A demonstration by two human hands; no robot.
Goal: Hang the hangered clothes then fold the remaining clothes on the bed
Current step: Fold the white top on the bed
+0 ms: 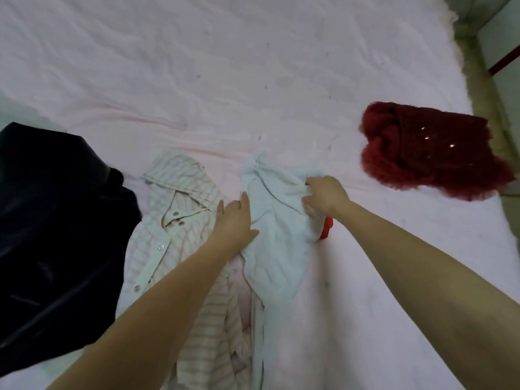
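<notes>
Reaching over a bed [253, 66] covered in a wrinkled pale pink sheet, two bare arms work at a pale blue garment [277, 220] lying crumpled in the near middle. The left hand [235, 219] rests flat on its left edge, fingers straight and together. The right hand [326, 197] bunches the cloth's upper right part in curled fingers. A small red object [327, 228] peeks from under that side. Just left, touching it, lies a pink striped button shirt [180, 220]. A dark navy garment [56, 220] sits far left; a dark red fuzzy garment [433, 149] lies well apart at right.
</notes>
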